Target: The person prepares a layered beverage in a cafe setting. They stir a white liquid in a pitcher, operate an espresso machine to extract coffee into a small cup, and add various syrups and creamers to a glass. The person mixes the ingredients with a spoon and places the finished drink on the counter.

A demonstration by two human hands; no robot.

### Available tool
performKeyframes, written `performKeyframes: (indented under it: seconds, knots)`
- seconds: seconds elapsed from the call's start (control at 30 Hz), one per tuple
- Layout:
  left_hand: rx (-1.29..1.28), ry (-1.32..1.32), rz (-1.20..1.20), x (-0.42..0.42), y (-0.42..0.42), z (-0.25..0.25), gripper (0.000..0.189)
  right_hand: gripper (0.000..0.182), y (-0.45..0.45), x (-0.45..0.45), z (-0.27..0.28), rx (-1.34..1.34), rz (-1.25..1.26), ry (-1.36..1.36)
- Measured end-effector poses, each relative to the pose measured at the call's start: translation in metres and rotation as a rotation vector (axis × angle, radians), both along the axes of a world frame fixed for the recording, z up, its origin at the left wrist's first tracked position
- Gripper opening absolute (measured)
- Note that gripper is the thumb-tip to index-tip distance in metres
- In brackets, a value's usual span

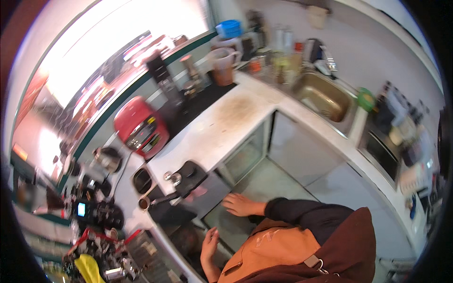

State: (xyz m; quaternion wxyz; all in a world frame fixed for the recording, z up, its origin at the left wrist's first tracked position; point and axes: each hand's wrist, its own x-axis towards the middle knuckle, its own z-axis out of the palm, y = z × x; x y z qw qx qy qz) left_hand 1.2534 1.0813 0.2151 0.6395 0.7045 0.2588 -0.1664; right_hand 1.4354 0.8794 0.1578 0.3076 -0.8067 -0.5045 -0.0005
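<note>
My left hand (210, 244) is held in the air in front of the counter's edge, fingers extended with nothing in them. My right hand (240, 204) hovers palm down over the floor, before the orange and brown apron (272, 247), also holding nothing. Ahead of the hands, a portafilter (144, 203) with a dark handle lies at the counter's corner. Beside it are a black tamping mat (193, 177) and a shiny metal tamper (172, 178). A pink cloth (196, 194) hangs below the mat.
An espresso machine (106, 254) with a yellow cloth (88, 267) and a grinder (95, 210) with a lit display stand at left. A red appliance (141, 127) and a jug of brown liquid (223, 67) line the window side. A sink (322, 95) is built into the right counter.
</note>
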Motion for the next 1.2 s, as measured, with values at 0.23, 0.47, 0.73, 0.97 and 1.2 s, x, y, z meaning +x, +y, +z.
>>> performKeyframes:
  seconds: [0.23, 0.47, 0.73, 0.97, 1.2]
  knots:
    - [0.032, 0.098, -0.284, 0.045, -0.088, -0.012, 0.052, 0.03, -0.408, -0.232, -0.153, -0.814, -1.15, 0.928]
    - [0.123, -0.039, -0.884, 0.089, -0.29, 0.044, 0.051, 0.03, -0.542, -0.433, -0.124, 0.838, -2.245, 0.796]
    - [0.052, 0.014, -1.542, -0.018, -0.651, 0.005, 0.05, 0.048, -0.49, -0.683, -0.245, 0.554, -2.095, 1.533]
    - [-0.033, -0.043, -2.267, -0.243, -0.883, 0.03, 0.047, 0.029, -0.484, -0.827, -0.171, 0.846, -2.977, 0.849]
    - [0.222, 0.082, -2.738, -0.406, -0.993, 0.013, 0.045, 0.019, -0.445, -0.879, -0.195, 1.945, -3.096, 0.785]
